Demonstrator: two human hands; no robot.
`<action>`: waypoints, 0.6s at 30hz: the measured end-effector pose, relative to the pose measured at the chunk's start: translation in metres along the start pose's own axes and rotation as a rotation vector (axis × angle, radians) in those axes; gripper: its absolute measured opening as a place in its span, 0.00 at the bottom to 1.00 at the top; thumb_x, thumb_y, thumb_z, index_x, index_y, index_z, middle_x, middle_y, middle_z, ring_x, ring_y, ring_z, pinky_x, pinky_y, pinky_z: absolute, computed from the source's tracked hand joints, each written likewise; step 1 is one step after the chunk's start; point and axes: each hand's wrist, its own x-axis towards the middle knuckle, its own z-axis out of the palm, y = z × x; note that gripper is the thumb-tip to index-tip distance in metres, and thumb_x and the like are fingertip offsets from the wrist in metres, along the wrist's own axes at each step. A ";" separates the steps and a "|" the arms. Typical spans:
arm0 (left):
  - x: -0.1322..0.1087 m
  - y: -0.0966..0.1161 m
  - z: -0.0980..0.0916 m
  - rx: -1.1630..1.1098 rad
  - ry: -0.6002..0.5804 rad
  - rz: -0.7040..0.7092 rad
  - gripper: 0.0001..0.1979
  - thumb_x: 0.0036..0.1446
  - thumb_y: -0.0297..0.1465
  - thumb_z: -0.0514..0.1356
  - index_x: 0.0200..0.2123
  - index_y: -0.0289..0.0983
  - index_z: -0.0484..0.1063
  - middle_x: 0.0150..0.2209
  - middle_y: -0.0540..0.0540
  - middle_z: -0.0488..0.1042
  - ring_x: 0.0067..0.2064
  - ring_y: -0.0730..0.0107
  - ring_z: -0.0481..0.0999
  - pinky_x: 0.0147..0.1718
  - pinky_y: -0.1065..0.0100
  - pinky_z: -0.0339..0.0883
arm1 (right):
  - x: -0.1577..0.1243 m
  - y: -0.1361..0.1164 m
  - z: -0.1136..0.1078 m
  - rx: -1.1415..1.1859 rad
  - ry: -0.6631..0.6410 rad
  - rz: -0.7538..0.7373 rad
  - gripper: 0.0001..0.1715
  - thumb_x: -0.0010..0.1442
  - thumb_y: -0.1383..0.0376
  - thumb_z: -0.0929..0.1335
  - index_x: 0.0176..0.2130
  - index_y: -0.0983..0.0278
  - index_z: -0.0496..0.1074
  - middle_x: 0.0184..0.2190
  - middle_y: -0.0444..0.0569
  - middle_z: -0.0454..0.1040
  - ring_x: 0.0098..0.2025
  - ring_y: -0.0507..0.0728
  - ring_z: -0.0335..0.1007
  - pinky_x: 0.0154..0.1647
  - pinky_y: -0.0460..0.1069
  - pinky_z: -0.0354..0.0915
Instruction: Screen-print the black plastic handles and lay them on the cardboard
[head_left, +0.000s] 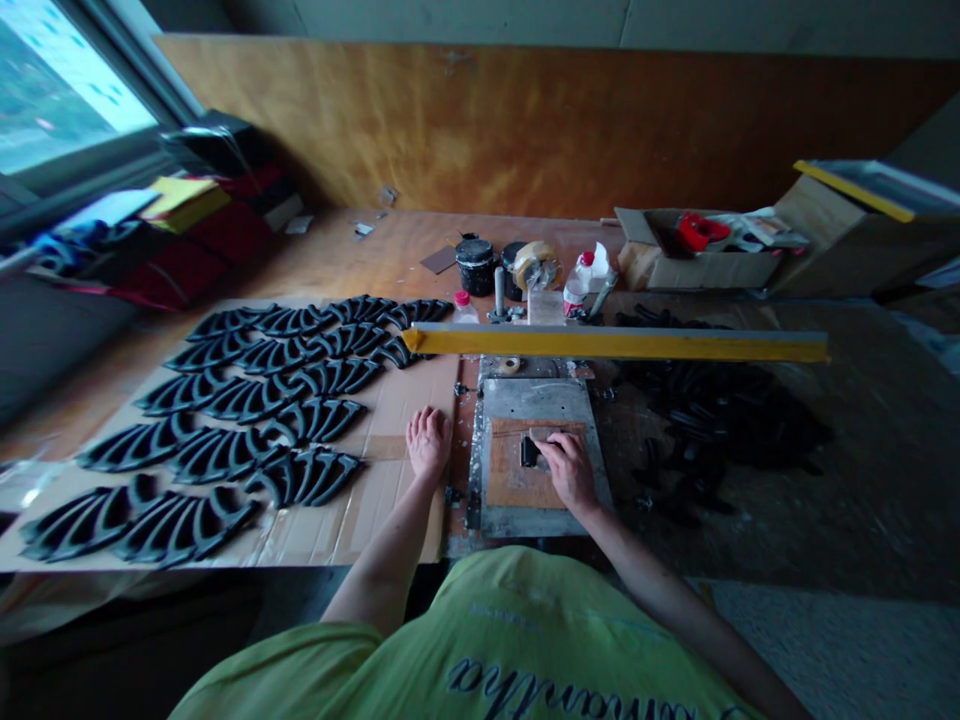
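Note:
My left hand (428, 440) lies on the cardboard sheet (397, 400) near its right edge, fingers stretched out and holding nothing. My right hand (568, 468) is over the brown board (506, 490) on the metal plate (491, 515). Its fingers are pressed together around a small, light-brown, flat-looking thing (538, 434), too small to name. Just left of the fingertips sits a small black piece (528, 452), partly covered. Rows of curved black plastic-looking parts (225, 443) cover much of the cardboard.
A screen-printing-like frame with a yellow edge (615, 344) spans above the plate. Behind it stand black tubs (475, 265), a tape roll (537, 268) and a red-capped bottle (577, 285). Black parts (720, 410) are heaped right; an open box (705, 265) stands behind.

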 end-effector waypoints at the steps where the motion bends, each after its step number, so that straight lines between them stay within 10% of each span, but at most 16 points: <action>1: 0.000 0.000 0.000 -0.001 0.000 -0.001 0.20 0.65 0.39 0.51 0.54 0.38 0.70 0.63 0.39 0.67 0.67 0.52 0.61 0.66 0.48 0.51 | 0.000 0.000 0.000 0.001 -0.002 -0.002 0.18 0.68 0.70 0.63 0.49 0.57 0.79 0.42 0.52 0.71 0.47 0.59 0.64 0.50 0.54 0.66; 18: 0.000 0.003 -0.003 -0.028 -0.014 -0.022 0.19 0.65 0.38 0.51 0.54 0.39 0.70 0.62 0.39 0.68 0.66 0.52 0.61 0.66 0.47 0.50 | 0.000 -0.001 0.001 -0.006 0.013 0.002 0.18 0.69 0.69 0.62 0.48 0.56 0.79 0.41 0.52 0.71 0.47 0.59 0.65 0.50 0.54 0.67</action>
